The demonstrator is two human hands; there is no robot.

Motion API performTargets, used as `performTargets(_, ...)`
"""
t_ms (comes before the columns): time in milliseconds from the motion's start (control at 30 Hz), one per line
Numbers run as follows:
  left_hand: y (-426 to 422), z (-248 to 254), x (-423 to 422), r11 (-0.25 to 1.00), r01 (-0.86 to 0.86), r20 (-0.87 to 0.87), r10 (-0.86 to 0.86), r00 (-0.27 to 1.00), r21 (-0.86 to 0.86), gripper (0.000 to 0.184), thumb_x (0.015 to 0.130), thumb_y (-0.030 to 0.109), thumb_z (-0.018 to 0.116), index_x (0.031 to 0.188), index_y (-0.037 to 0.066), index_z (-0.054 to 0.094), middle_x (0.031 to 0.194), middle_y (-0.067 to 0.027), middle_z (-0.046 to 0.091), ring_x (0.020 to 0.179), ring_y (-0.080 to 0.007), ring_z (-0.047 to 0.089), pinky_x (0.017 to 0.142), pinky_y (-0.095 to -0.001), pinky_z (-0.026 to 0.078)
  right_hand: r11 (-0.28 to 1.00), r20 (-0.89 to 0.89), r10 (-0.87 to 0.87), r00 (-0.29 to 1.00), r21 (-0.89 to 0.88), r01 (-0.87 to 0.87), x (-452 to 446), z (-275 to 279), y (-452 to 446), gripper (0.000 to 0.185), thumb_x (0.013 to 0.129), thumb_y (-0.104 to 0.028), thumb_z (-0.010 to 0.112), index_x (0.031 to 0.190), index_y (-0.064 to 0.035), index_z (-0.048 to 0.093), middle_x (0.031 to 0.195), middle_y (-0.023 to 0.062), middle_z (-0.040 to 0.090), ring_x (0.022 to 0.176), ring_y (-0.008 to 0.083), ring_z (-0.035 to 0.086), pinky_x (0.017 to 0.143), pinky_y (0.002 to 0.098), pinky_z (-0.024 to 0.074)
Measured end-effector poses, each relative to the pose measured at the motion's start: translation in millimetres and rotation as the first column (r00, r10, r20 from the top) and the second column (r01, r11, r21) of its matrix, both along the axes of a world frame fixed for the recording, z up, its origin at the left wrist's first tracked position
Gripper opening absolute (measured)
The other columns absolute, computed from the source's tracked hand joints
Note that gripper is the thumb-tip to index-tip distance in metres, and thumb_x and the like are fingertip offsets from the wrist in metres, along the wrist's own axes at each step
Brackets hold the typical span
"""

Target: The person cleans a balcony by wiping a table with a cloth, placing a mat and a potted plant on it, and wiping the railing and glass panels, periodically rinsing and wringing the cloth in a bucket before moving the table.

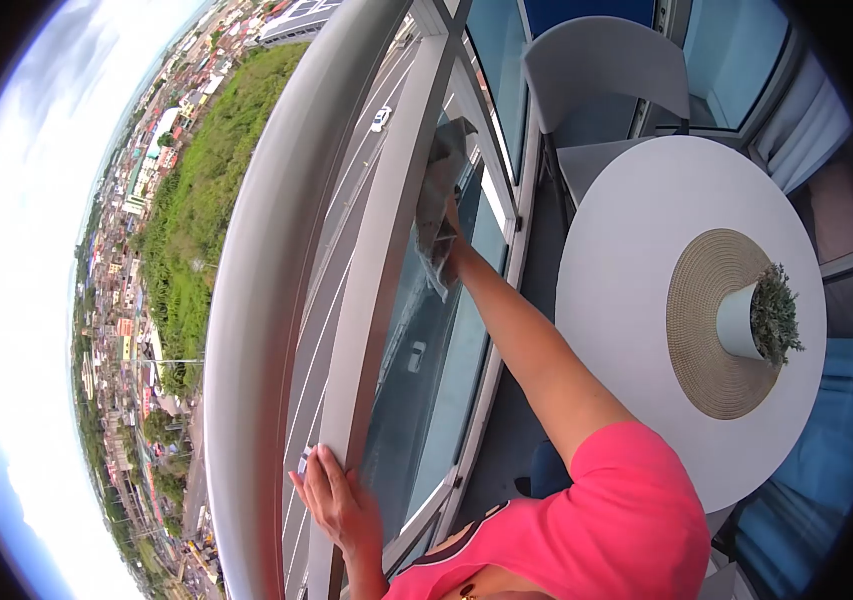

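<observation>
My right arm reaches out to the glass panel [426,360] under the railing. At its end, my right hand [453,250] is closed on a grey cloth [436,185], held against the glass. The cloth hangs in loose folds and hides most of the fingers. My left hand [338,500] rests on the flat metal rail [376,270], its fingers stretched out together over the outer edge.
A thick rounded handrail [266,250] runs beyond the flat rail, with a road far below. On my right stands a white oval table [616,250] bearing a woven mat [696,330] and a potted plant [741,322]. A grey chair [606,70] stands behind it.
</observation>
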State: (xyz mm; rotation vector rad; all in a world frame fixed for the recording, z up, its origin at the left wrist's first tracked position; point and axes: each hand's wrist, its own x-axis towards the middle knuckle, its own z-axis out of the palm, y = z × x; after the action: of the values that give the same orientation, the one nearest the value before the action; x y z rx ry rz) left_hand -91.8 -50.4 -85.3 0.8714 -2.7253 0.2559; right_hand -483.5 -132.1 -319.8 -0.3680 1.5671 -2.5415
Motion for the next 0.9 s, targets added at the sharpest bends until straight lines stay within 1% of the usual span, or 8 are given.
performTargets(100, 1.4, -0.6, -3.7, 1.0, 0.002, 0.01, -0.002, 1.0, -0.009, 0.046, 0.079, 0.0, 0.053, 0.124, -0.002, 0.048, 0.119, -0.0213, 0.051, 0.107, -0.0356, 0.052, 0.102, -0.0548, 0.029, 1.0, 0.074, -0.027, 0.997, 0.008, 0.027, -42.8, -14.3, 4.4, 0.063, 0.083, -0.027, 0.053, 0.133, 0.0024, 0.028, 0.134, 0.0231, 0.029, 0.128, 0.0394, 0.022, 0.107, 0.0458, 0.0153)
performTargets(167, 1.6, 2.6, -2.7, 1.0, 0.005, 0.023, -0.005, 1.0, -0.009, 0.046, 0.079, -0.001, 0.053, 0.124, -0.003, 0.047, 0.119, -0.022, 0.051, 0.108, -0.0367, 0.051, 0.102, -0.0548, 0.03, 0.999, 0.12, -0.038, 0.992, 0.015, 0.036, -24.0, -29.4, 8.1, 0.062, 0.083, -0.026, 0.053, 0.133, 0.0022, 0.028, 0.133, 0.0229, 0.03, 0.128, 0.0387, 0.023, 0.107, 0.0454, 0.016)
performTargets(300, 0.3, 3.2, -3.8, 0.999, 0.033, 0.02, -0.033, 0.999, -0.016, 0.045, 0.079, -0.001, 0.052, 0.124, -0.004, 0.047, 0.118, -0.0227, 0.051, 0.109, -0.0382, 0.05, 0.101, -0.0549, 0.031, 0.999, 0.15, 0.024, 0.988, 0.032, -0.029, 119.2, -46.5, 12.6, 0.06, 0.084, -0.025, 0.053, 0.132, 0.002, 0.029, 0.131, 0.0225, 0.032, 0.127, 0.0375, 0.025, 0.107, 0.0446, 0.0174)
performTargets(433, -0.9, 4.2, -2.5, 0.999, 0.051, 0.017, -0.051, 0.999, 0.0, 0.043, 0.08, 0.001, 0.052, 0.123, -0.004, 0.048, 0.117, -0.023, 0.051, 0.109, -0.0386, 0.051, 0.1, -0.0553, 0.032, 0.983, 0.112, 0.164, 0.98, 0.061, -0.171, 246.4, -18.3, 31.0, 0.058, 0.084, -0.023, 0.053, 0.131, 0.0017, 0.03, 0.129, 0.0221, 0.034, 0.126, 0.0362, 0.028, 0.106, 0.0438, 0.0188)
performTargets(500, -1.4, 4.0, -2.9, 0.998, 0.06, 0.02, -0.059, 0.998, -0.01, 0.043, 0.081, 0.002, 0.052, 0.123, -0.004, 0.048, 0.117, -0.023, 0.052, 0.108, -0.039, 0.051, 0.1, -0.0552, 0.033, 0.985, 0.116, 0.17, 0.979, 0.014, -0.173, 230.0, -20.9, 23.8, 0.057, 0.084, -0.022, 0.053, 0.131, 0.0016, 0.031, 0.129, 0.0219, 0.035, 0.125, 0.0355, 0.029, 0.106, 0.0435, 0.0195)
performTargets(700, -1.0, 2.1, -1.8, 0.997, 0.063, 0.012, -0.063, 0.998, -0.051, 0.04, 0.085, 0.006, 0.05, 0.124, -0.003, 0.048, 0.117, -0.0222, 0.052, 0.105, -0.0395, 0.052, 0.099, -0.0535, 0.035, 0.999, 0.184, 0.05, 0.982, -0.021, -0.047, 48.5, -43.7, 6.3, 0.055, 0.084, -0.02, 0.053, 0.13, 0.0011, 0.032, 0.126, 0.0213, 0.039, 0.123, 0.0336, 0.032, 0.105, 0.0423, 0.0216)
performTargets(767, -2.1, 1.6, -1.1, 0.996, 0.065, 0.002, -0.065, 0.998, -0.068, 0.038, 0.088, 0.008, 0.049, 0.124, -0.002, 0.048, 0.118, -0.0212, 0.052, 0.104, -0.0376, 0.053, 0.099, -0.0525, 0.035, 0.998, 0.225, 0.064, 0.972, -0.032, -0.058, 61.9, -44.9, 12.8, 0.054, 0.084, -0.019, 0.053, 0.13, 0.001, 0.033, 0.125, 0.0211, 0.04, 0.123, 0.033, 0.033, 0.105, 0.0419, 0.0223)
performTargets(900, -0.6, 4.8, -1.2, 0.996, 0.067, -0.025, -0.069, 0.997, -0.063, 0.039, 0.088, 0.009, 0.049, 0.125, 0.0, 0.047, 0.119, -0.0202, 0.052, 0.105, -0.0361, 0.053, 0.1, -0.0505, 0.034, 0.973, 0.232, 0.211, 0.949, -0.146, -0.18, 214.2, -39.0, 23.0, 0.052, 0.084, -0.017, 0.053, 0.129, 0.0007, 0.034, 0.123, 0.0206, 0.042, 0.122, 0.0317, 0.036, 0.105, 0.0411, 0.0237)
